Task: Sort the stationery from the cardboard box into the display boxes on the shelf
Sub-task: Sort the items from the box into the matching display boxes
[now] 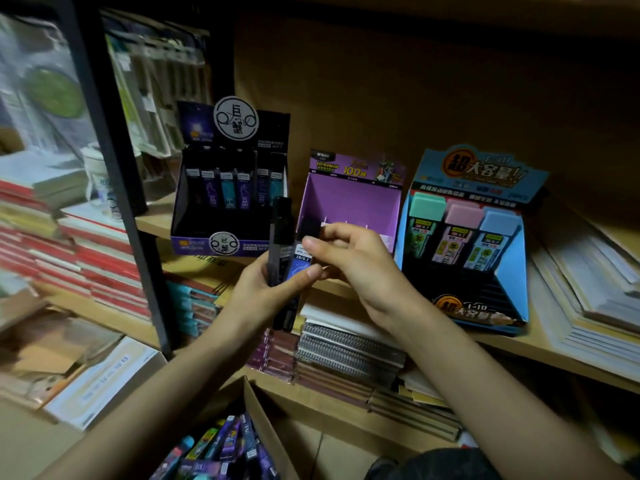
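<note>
Just in front of the purple box [349, 202], both hands meet. L hand [256, 292] grips dark lead cases [278, 244] upright, long axis vertical. R hand [353, 265], nearer the box, curls fingers & thumb round the blue-label case [300, 266] top. Box lies straight behind, open-topped, room inside; black box [228, 202] to its left, blue box [467, 237] right, cardboard box [270, 434] below.

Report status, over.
Left hand grips lead cases. Right hand pinches one near its top. Purple box right behind, nothing blocking it.
</note>
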Demonstrator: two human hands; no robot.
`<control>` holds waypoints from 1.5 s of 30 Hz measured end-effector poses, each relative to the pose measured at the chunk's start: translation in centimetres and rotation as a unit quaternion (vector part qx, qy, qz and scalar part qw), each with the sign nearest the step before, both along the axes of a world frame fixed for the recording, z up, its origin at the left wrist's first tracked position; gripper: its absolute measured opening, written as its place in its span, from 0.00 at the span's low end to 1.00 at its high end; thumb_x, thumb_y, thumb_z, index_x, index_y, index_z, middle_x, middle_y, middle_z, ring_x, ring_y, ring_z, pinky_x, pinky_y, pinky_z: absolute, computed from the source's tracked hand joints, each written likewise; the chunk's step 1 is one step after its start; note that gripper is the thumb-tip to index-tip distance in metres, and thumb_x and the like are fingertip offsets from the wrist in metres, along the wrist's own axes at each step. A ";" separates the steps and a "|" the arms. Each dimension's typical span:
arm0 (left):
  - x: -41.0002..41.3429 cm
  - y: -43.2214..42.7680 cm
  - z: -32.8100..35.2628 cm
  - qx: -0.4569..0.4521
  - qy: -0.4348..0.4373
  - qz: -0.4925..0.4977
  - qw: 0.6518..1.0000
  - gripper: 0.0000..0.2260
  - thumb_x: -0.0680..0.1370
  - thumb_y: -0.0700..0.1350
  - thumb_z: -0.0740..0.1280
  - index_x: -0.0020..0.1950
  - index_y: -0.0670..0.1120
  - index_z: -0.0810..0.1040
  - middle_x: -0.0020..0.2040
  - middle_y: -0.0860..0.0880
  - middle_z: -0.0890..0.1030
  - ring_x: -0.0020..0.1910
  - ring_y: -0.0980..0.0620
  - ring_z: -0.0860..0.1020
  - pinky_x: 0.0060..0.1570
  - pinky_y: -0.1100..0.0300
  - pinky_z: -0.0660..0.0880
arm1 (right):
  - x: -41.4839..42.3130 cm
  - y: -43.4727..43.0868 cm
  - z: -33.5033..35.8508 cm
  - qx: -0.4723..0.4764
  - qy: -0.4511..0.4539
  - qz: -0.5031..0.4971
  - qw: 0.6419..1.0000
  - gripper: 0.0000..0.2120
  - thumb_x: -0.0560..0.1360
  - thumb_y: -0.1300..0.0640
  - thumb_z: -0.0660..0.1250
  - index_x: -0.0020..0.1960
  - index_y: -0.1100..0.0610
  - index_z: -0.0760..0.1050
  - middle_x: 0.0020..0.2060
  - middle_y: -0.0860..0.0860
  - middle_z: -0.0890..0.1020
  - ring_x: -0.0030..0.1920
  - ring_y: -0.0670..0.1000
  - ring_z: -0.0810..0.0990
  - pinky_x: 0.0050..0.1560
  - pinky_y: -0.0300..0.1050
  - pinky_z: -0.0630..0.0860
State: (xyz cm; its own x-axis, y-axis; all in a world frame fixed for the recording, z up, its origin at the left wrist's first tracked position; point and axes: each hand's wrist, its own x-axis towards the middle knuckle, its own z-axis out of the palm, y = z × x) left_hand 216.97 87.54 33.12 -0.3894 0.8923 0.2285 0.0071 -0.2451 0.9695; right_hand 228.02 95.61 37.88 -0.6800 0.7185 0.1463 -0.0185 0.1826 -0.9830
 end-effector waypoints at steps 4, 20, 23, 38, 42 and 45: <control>-2.4 -1.5 0.1 -0.023 -0.014 0.004 1.000 0.14 0.72 0.56 0.66 0.48 0.47 0.76 0.36 0.53 0.81 0.33 0.60 0.79 0.31 0.70 0.73 | -1.3 1.0 1.4 -0.029 0.050 -0.034 0.998 0.04 0.74 0.63 0.67 0.42 0.56 0.76 0.30 0.46 0.81 0.31 0.43 0.78 0.30 0.34 0.74; -13.4 -8.5 -3.4 -0.054 -0.073 0.140 0.986 0.14 0.75 0.53 0.64 0.55 0.45 0.74 0.35 0.51 0.81 0.31 0.57 0.78 0.26 0.67 0.72 | -14.5 11.2 4.0 0.300 -0.082 -0.123 0.942 0.09 0.71 0.61 0.72 0.49 0.54 0.76 0.44 0.52 0.80 0.47 0.54 0.80 0.51 0.52 0.77; -14.0 -9.5 -3.8 -0.063 -0.072 0.144 0.985 0.10 0.77 0.52 0.63 0.50 0.46 0.74 0.36 0.50 0.81 0.26 0.59 0.77 0.19 0.68 0.68 | -14.9 12.0 3.2 0.344 -0.130 -0.109 0.924 0.10 0.71 0.58 0.72 0.52 0.54 0.78 0.47 0.51 0.81 0.49 0.51 0.80 0.49 0.44 0.77; -13.1 -9.2 -3.0 -0.073 -0.064 0.160 0.982 0.21 0.71 0.59 0.63 0.54 0.43 0.76 0.39 0.47 0.83 0.31 0.57 0.78 0.29 0.66 0.73 | -17.7 11.6 2.2 0.219 -0.194 -0.129 0.948 0.13 0.73 0.64 0.70 0.56 0.67 0.76 0.44 0.60 0.80 0.31 0.48 0.77 0.30 0.35 0.76; -12.5 -9.1 -2.2 -0.067 -0.081 0.154 0.983 0.22 0.70 0.58 0.63 0.53 0.42 0.76 0.36 0.50 0.83 0.29 0.57 0.77 0.28 0.68 0.73 | -17.2 10.3 3.7 0.328 -0.334 -0.139 0.873 0.12 0.74 0.57 0.70 0.47 0.67 0.78 0.42 0.60 0.82 0.39 0.56 0.82 0.41 0.47 0.79; -12.3 -9.1 -1.9 -0.062 -0.093 0.147 0.983 0.22 0.70 0.57 0.63 0.52 0.40 0.76 0.35 0.50 0.82 0.27 0.58 0.76 0.27 0.68 0.73 | -16.1 7.5 4.2 0.406 -0.310 -0.145 0.847 0.11 0.77 0.55 0.66 0.49 0.63 0.80 0.44 0.57 0.82 0.42 0.55 0.82 0.44 0.47 0.78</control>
